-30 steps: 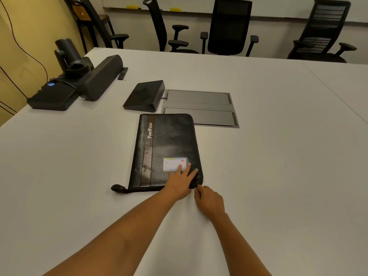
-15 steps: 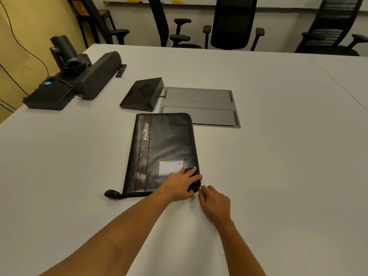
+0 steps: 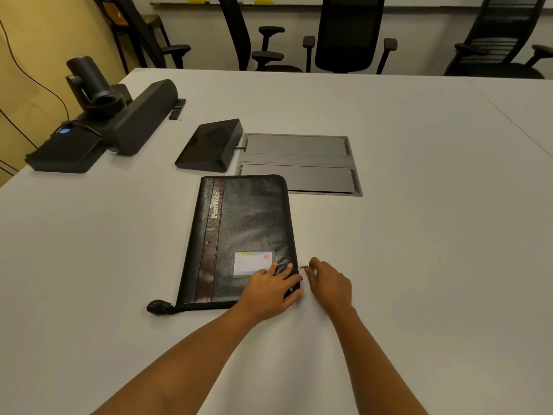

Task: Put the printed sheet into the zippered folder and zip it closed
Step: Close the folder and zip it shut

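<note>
A black zippered folder [image 3: 248,223] marked "Portfolio" lies flat and folded shut on the white table [image 3: 419,265], with a small label card [image 3: 253,262] on its cover. My left hand [image 3: 270,290] presses flat on the folder's near right corner, fingers spread. My right hand [image 3: 329,284] sits just right of that edge and pinches the small metal zipper pull [image 3: 302,267]. The printed sheet is not visible. A black strap end [image 3: 160,307] sticks out at the folder's near left corner.
Behind the folder a grey cable hatch [image 3: 299,163] is set into the table, with a black wedge-shaped device [image 3: 209,145] beside it. A black speaker bar [image 3: 140,115], camera [image 3: 89,82] and pad [image 3: 65,151] stand at the far left. Office chairs [image 3: 347,34] line the far edge.
My right hand has moved from the folder's near corner up along its right edge, with the zipper pull in its fingers. My left hand has stayed pressed on the near right corner.
</note>
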A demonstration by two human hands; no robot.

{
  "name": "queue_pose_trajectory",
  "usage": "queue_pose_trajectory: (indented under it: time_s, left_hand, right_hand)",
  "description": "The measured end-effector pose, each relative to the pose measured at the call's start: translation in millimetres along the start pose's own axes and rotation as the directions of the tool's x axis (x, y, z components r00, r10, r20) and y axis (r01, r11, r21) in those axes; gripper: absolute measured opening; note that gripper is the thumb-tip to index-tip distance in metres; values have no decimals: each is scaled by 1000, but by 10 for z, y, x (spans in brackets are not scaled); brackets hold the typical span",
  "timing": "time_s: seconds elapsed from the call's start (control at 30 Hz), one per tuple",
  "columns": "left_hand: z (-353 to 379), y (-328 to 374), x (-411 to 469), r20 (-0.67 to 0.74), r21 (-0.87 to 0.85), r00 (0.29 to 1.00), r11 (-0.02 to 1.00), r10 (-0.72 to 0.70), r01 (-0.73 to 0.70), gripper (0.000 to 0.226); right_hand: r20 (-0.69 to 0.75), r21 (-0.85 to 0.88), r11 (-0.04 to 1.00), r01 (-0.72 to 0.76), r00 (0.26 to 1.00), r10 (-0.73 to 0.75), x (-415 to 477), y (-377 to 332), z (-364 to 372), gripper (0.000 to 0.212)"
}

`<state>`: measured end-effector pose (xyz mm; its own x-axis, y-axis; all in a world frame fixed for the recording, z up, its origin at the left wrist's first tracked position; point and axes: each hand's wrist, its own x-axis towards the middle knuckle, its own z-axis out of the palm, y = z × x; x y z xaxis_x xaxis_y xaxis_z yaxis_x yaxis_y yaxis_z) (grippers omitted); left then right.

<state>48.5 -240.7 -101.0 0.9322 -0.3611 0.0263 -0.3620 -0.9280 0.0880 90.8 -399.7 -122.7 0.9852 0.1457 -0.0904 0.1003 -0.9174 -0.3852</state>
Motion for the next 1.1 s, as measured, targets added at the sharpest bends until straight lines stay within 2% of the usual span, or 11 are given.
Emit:
queue_pose_trajectory:
  time_s: [0.1, 0.2, 0.27, 0.33, 0.4, 0.47, 0.57, 0.7, 0.87, 1.1]
  left_hand:
    - [22, -29, 58, -287, 8, 957, 999, 32, -31, 21]
    - [6, -103, 170, -343, -40, 937, 998, -57, 46, 25]
    - [28, -191, 259, -374, -79, 923, 995, -84, 59, 16]
    - [81, -279, 360, -333, -129, 935, 988, -122, 83, 20]
    - [151, -356, 467, -172, -176, 963, 969, -205, 175, 40]
    - [226, -435, 553, -24, -199, 962, 944, -274, 264, 55]
    - [331, -508, 622, 72, -162, 952, 939, -297, 305, 65]
    - [421, -519, 603, 36, -76, 952, 949, -303, 305, 66]
    - [471, -537, 591, -1, -70, 954, 952, -299, 298, 67]
    - [487, -544, 627, -23, -111, 943, 938, -333, 328, 69]
  right_hand:
    - [5, 14, 999, 39, 999, -39, 46, 29, -39, 29]
    - [41, 50, 995, 91, 995, -93, 72, -6, -43, 31]
    - [30, 73, 989, 129, 991, -131, 71, 0, -16, 29]
    - [-2, 110, 982, 152, 988, -153, 53, 27, 19, 26]
    - [-32, 151, 975, 165, 986, -162, 43, 57, 60, 24]
    - [-54, 171, 972, 161, 987, -154, 53, 70, 95, 23]
    - [-81, 165, 977, 136, 989, -124, 88, 69, 132, 22]
    - [-132, 141, 987, 78, 989, -60, 92, 38, 180, 21]
    - [-213, 120, 992, 46, 977, -19, 199, -79, 193, 15]
    - [-183, 103, 994, 29, 983, -9, 448, -160, 154, 20]
